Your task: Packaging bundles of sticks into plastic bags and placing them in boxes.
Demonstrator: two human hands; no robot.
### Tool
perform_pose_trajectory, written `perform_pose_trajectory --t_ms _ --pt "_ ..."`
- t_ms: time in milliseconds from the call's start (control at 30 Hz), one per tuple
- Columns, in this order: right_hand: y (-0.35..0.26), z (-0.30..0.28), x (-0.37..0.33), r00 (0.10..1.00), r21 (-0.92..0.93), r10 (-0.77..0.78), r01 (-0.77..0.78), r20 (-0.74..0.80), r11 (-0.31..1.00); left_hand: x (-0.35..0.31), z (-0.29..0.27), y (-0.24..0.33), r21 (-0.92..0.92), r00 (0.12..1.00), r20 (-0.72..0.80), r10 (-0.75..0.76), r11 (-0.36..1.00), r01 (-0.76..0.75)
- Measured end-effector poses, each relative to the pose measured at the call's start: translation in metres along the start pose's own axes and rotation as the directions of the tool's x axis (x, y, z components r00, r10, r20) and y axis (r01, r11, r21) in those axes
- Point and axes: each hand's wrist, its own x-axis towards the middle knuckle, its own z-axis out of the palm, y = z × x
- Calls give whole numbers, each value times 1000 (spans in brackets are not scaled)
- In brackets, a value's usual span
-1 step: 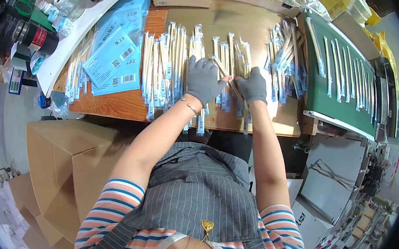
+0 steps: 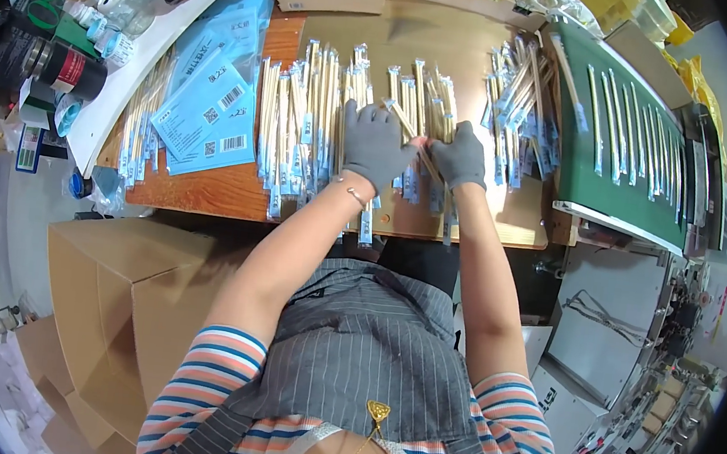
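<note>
Wooden chopsticks in clear sleeves with blue ends lie in rows across the table. My left hand [image 2: 376, 146], in a grey glove with a bare thumb tip, is curled over some of them. One slanted chopstick pack [image 2: 401, 118] runs between my hands, against the left thumb. My right hand [image 2: 459, 155], gloved alike, is closed around chopsticks; its fingertips are partly hidden. More upright chopstick packs [image 2: 302, 121] stand in a row left of my left hand. A crossed, looser pile of packs [image 2: 513, 110] lies to the right of my right hand.
A green conveyor belt [image 2: 622, 198] at the right carries several spaced packs. Blue printed bags [image 2: 211, 111] lie at the left. Behind is a shallow cardboard box [image 2: 331, 1] with small items. A white shelf [image 2: 117, 109] holds bottles and a phone. An open carton [image 2: 134, 273] stands below left.
My left hand has shifted slightly right, toward my right hand. The packs on the green belt have moved a little left, toward the table.
</note>
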Motion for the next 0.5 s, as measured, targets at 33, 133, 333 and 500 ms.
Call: perform_pose_trajectory --t_ms 33,133,333,500 --pt "2 2 1 1000 8 -1 1 -10 1000 7 -6 13 38 987 95 -131 991 128" --pt "1 3 0 1000 15 0 0 -20 1000 13 -5 23 24 971 95 -220 975 219" --pt "3 6 3 1000 19 -11 12 -23 1000 4 14 3 21 987 -145 -65 997 69" --pt "6 1 12 998 293 -15 -6 68 956 1 15 -15 -73 996 33 77 995 -74"
